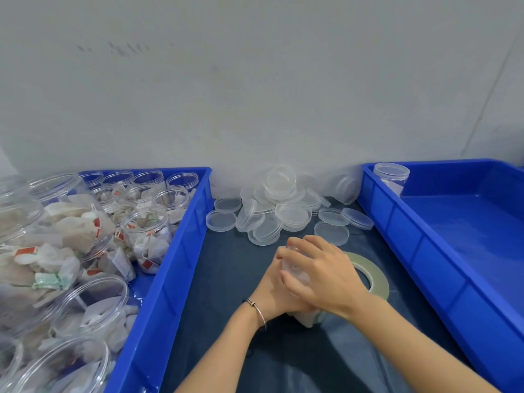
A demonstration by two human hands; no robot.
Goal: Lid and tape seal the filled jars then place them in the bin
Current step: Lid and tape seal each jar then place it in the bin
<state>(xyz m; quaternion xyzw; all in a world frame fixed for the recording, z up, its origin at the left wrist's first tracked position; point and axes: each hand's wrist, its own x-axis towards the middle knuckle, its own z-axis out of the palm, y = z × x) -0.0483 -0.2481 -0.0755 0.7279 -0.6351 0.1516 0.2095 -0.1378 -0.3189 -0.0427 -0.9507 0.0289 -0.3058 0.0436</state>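
- Lidding is judged to be the step in hand: a filled jar [304, 319] is held on the dark mat, almost wholly covered by both hands, with only its lower part showing below the wrists.
- A clear lid [295, 268] is seen blurred beneath the fingers of the right hand [320, 275], which are curled over its top, presumably so it can be twisted or pressed home.
- The left hand [276, 293] is wrapped round the jar from the other side, under the right hand, apparently as a brace; its fingertips are hidden, so the exact grip cannot be told.
- A tape roll [368, 272] is laid flat just beyond the right hand's knuckles, touching or nearly touching the hand, kept close for the sealing still to be done.
- Spare lids [272, 205] are heaped ahead of the fingertips, within easy reach.
- A bin of open jars [170, 251] stands outside the left hand; the receiving bin [411, 239] stands outside the right hand, with one lidded jar [391, 174] in its far corner.
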